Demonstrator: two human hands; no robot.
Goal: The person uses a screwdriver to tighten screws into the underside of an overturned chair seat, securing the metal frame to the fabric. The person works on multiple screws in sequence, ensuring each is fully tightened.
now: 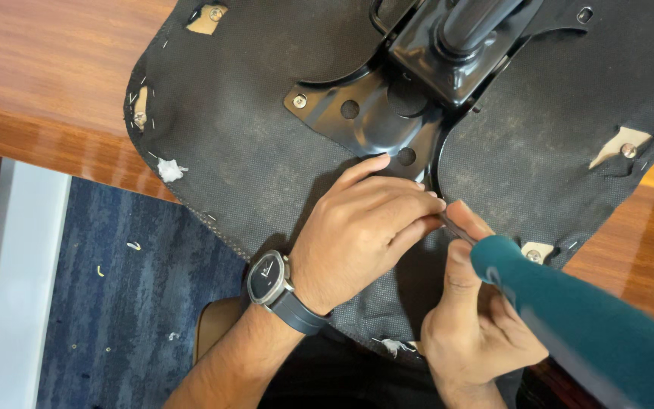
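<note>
An upturned chair seat (259, 136), covered in dark dusty fabric, lies on a wooden table (54, 83). A black metal bracket (372, 113) with a column (471, 23) is bolted to its underside. My left hand (365, 231), with a wristwatch (270, 280), rests on the fabric just below the bracket, its fingertips pinched at a thin metal shaft (456, 227). My right hand (478, 326) grips a teal-handled tool (577, 318), likely a screwdriver, whose shaft points toward the bracket's lower edge.
Screws (299, 100) sit in the bracket and in wooden cut-outs (622, 148) of the seat. White stuffing bits (169, 170) cling to the seat edge. Blue carpet (115, 303) with small debris lies below the table's edge at left.
</note>
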